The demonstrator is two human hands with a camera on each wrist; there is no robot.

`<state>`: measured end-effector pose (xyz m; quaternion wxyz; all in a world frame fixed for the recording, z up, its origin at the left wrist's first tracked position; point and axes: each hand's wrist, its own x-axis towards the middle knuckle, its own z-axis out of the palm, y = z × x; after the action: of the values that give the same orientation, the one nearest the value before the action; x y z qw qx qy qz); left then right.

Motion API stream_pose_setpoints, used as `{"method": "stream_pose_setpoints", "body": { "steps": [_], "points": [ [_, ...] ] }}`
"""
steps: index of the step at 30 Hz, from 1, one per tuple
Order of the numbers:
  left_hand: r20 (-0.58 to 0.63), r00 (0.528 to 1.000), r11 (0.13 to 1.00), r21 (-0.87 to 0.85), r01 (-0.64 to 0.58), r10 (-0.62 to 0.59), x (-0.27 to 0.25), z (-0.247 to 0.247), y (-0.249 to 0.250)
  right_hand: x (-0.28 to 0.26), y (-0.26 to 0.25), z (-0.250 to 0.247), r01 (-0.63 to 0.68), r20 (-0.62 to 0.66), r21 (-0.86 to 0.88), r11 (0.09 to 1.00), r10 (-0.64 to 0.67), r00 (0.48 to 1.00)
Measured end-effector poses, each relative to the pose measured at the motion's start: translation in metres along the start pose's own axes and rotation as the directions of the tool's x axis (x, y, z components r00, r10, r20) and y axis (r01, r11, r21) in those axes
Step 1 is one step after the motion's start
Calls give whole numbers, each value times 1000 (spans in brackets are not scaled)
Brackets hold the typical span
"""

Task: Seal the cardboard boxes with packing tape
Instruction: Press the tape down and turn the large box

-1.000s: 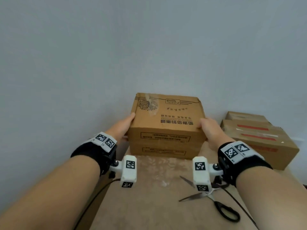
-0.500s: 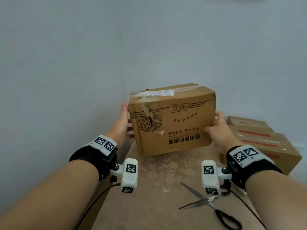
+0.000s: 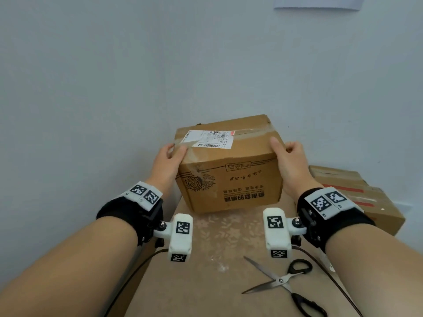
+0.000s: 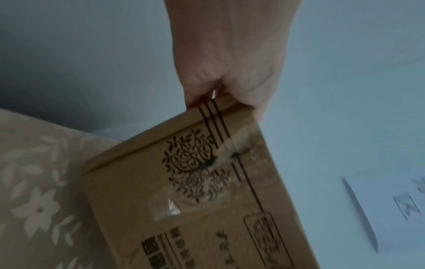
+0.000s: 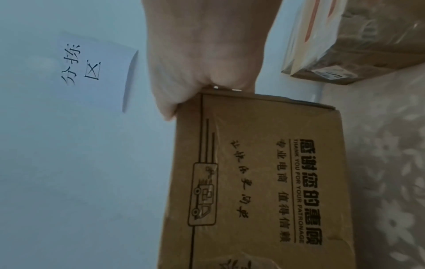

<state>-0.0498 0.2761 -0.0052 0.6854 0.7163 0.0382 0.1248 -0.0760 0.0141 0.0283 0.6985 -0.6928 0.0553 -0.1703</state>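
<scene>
Between the hands, the matt cardboard box (image 3: 231, 177) carries glossy clear tape (image 3: 254, 133) and a paper label (image 3: 209, 139). Near the right wrist lie scissors (image 3: 283, 282) with shiny metal blades and black plastic handles.

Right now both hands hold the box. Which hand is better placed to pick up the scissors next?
The right hand, probably. The scissors lie on the table's right side, just below the right wrist, while the left hand grips the box on its far side.

Parcel sorting area: wall sign (image 5: 92, 71), labelled boxes (image 3: 357, 197).
</scene>
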Motion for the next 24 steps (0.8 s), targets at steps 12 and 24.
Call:
{"method": "stream_pose_setpoints", "body": {
  "steps": [12,24],
  "points": [
    [373,880,233,865,-445,295,-2,50,-21,14,44,-25,157,159,-538,828,-83,984],
    [314,894,223,892,-393,320,28,64,-18,41,47,-22,147,149,-715,683,-57,987]
  ]
}}
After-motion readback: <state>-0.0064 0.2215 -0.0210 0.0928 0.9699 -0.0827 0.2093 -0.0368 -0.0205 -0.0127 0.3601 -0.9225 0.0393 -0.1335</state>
